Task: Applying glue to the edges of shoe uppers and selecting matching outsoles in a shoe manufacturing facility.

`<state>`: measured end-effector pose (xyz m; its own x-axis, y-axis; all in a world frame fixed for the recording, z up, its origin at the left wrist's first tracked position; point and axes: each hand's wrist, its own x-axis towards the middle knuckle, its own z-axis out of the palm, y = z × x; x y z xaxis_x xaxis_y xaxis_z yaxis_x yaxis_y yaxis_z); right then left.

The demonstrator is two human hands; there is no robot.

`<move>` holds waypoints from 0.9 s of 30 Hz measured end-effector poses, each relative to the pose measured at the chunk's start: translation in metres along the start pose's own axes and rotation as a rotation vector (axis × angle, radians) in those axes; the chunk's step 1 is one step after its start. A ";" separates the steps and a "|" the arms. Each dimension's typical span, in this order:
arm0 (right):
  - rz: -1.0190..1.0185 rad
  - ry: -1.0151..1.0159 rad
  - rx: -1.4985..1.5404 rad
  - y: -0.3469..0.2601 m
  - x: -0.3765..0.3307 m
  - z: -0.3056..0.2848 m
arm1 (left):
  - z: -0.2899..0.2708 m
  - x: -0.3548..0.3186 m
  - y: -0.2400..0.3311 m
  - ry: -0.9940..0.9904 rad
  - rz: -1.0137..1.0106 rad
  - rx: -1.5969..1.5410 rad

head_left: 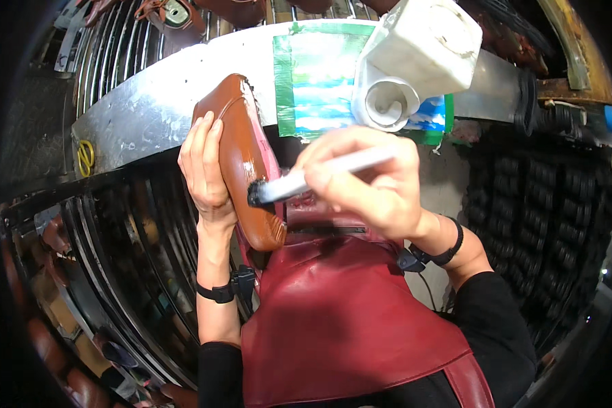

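Observation:
My left hand point(204, 166) grips a brown leather shoe upper point(241, 156) from its left side and holds it upright, toe end up. A white-handled brush point(319, 173) lies in my right hand point(370, 180), fingers closed on the handle. The brush's dark bristle tip point(257, 194) touches the lower right side of the brown shoe, near its pink inner edge. Both wrists carry black bands. A dark red leather apron point(340, 319) covers my lap below the hands.
A white plastic container point(421, 51) with a curled white spout sits on a metal ledge point(143, 109) patched with green tape. More shoes lie on the rack at the top point(170, 13) and in the lower left point(81, 381). Stacks of black parts point(544, 204) fill the right.

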<state>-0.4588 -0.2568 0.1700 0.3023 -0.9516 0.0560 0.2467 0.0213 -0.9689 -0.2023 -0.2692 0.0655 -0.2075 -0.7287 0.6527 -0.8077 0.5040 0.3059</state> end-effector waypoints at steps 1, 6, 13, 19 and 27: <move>-0.120 -0.095 -0.110 0.000 0.000 0.000 | -0.004 0.003 0.000 0.001 -0.008 0.010; -0.350 -0.259 -0.214 -0.022 0.010 0.001 | -0.009 0.021 -0.003 -0.055 -0.074 0.009; -0.500 -0.304 -0.351 -0.054 0.061 0.001 | -0.026 0.070 -0.017 -0.226 -0.200 -0.074; -0.697 -0.297 -0.350 -0.065 0.125 0.000 | -0.040 0.113 -0.033 -0.354 -0.450 -0.488; -0.379 0.067 -0.440 0.016 0.112 -0.035 | -0.012 0.103 -0.089 -0.193 -0.642 -1.008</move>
<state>-0.4530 -0.3738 0.1526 0.2049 -0.8854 0.4172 -0.0832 -0.4405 -0.8939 -0.1451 -0.3831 0.1140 -0.0751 -0.9926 0.0958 -0.0191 0.0975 0.9951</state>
